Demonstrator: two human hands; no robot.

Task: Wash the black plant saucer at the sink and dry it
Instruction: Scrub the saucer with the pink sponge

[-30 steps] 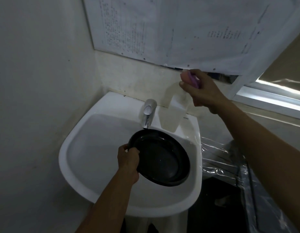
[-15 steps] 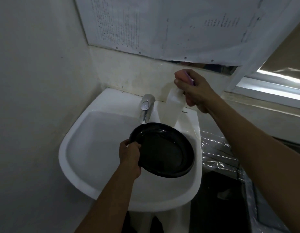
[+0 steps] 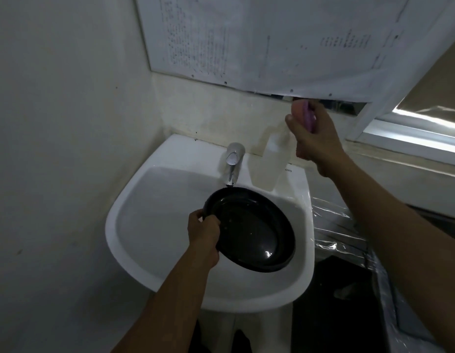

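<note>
**Saucer over the basin, sponge raised by the bottle**

The fingers of the left hand are curled round the rim of the black plant saucer, gripping it at the saucer's nine o'clock. A one-sided hold like this probably keeps the hollow face bare for scrubbing. The saucer is tilted, hollow side up, and hangs over the bowl of the sink. Its far rim sits just below the spout of the tap at twelve o'clock, likely so that water would land inside it. I cannot tell whether water is running. A glint near five o'clock suggests the saucer is wet.

The right hand is up at one o'clock with its fingers clasped round a pink-and-purple sponge. It is just above a translucent bottle on the sink's back ledge, probably to take soap. I cannot tell whether the hand touches the bottle.

The side wall crowds the sink at nine o'clock. A printed sheet hangs low at twelve, just over the right hand. Plastic wrap lies against the sink's edge at three. The saucer's right rim is near that edge, so the freer room is in the bowl, from seven to ten o'clock.
</note>
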